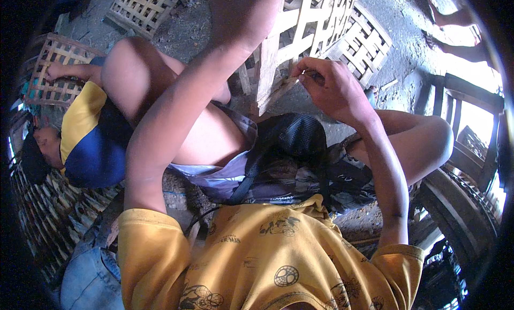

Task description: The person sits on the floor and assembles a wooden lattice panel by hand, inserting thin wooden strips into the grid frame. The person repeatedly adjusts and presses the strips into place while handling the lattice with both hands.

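A crate of pale woven bamboo strips (305, 26) stands tilted in front of me at the top, with a wooden slat (276, 96) along its lower edge. My right hand (337, 88) is closed beside that slat, thumb and index finger pinched together. Something thin may be between those fingertips, but it is too small to name. My left arm (193, 88) reaches forward past the crate's left side and leaves the picture at the upper edge, so its hand is out of sight. Behind the crate leans a woven lattice panel (364, 45).
At the left, a person in a navy and yellow shirt (96, 144) has a hand on another woven lattice (61, 64). A further woven piece (144, 10) lies on the grey floor (206, 16) at the upper left. Wooden frames (471, 96) stand at the right, near someone's bare legs (458, 48).
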`<state>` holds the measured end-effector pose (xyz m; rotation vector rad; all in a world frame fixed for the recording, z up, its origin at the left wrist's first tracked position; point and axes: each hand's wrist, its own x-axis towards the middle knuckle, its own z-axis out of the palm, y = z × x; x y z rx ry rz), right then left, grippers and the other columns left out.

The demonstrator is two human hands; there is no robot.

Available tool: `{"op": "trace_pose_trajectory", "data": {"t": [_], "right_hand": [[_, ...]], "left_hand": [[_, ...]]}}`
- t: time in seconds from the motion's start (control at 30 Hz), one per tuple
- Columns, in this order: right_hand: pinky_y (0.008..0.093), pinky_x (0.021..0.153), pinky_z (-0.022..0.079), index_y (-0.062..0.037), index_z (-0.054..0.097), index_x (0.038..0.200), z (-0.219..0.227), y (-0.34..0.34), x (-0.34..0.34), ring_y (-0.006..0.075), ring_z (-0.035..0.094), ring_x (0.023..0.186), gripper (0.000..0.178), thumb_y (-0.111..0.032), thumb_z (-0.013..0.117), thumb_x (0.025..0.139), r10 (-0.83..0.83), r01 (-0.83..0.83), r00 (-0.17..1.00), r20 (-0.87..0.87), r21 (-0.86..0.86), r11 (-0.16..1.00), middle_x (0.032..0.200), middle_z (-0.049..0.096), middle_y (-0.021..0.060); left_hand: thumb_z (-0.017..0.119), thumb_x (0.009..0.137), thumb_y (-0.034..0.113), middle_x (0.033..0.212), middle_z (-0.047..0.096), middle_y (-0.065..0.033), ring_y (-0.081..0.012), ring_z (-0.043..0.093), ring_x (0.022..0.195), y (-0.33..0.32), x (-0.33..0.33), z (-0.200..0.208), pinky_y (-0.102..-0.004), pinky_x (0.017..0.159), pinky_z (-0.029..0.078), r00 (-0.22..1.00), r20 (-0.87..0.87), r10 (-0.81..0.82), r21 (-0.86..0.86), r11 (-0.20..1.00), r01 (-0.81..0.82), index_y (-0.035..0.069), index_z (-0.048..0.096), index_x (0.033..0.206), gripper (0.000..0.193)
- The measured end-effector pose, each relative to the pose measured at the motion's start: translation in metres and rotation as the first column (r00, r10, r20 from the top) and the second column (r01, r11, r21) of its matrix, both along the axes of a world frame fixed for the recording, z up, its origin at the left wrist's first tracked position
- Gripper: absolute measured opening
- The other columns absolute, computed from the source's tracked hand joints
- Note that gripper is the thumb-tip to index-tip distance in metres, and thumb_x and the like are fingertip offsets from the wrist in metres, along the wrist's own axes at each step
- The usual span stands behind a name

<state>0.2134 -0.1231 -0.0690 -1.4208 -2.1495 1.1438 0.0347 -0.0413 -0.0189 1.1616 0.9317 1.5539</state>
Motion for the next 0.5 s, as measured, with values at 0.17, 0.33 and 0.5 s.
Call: {"op": "trace_pose_trajectory", "data": {"t": [0.17,0.33,0.5], "right_hand": [[0.0417,0.083,0.055,-0.0043,0.07,0.106,0.01,0.006,0.005,0.0306,0.072,0.091,0.013,-0.005,0.063,0.095,0.042,-0.05,0.997,0.069,0.118,0.992,0.097,0.072,0.0149],[0.0425,0.086,0.055,-0.0027,0.07,0.105,0.013,0.008,0.004,0.0304,0.07,0.098,0.013,-0.001,0.065,0.093,0.125,-0.121,0.992,-0.02,0.145,0.982,0.103,0.071,0.0127],[0.0404,0.086,0.056,-0.0026,0.07,0.104,0.005,0.004,0.001,0.0299,0.069,0.099,0.014,0.001,0.066,0.091,0.168,-0.16,0.985,-0.033,0.177,0.971,0.103,0.069,0.0117]], "left_hand": [[0.064,0.1,0.016,0.094,0.078,-0.0106,-0.0149,0.074,0.079,-0.004,-0.002,0.008,-0.0292,0.073,0.061,0.999,-0.033,-0.023,0.029,0.999,0.024,-0.002,0.075,0.102,0.021],[0.063,0.1,0.014,0.092,0.078,-0.0106,-0.0147,0.074,0.078,-0.004,-0.003,0.009,-0.0288,0.072,0.061,0.999,-0.033,-0.016,0.039,0.999,0.017,-0.002,0.075,0.101,0.02],[0.063,0.1,0.013,0.089,0.078,-0.0105,-0.0143,0.074,0.076,0.001,-0.003,-0.002,-0.0285,0.071,0.061,0.999,-0.025,-0.046,0.065,0.997,0.047,-0.002,0.075,0.1,0.02]]}}
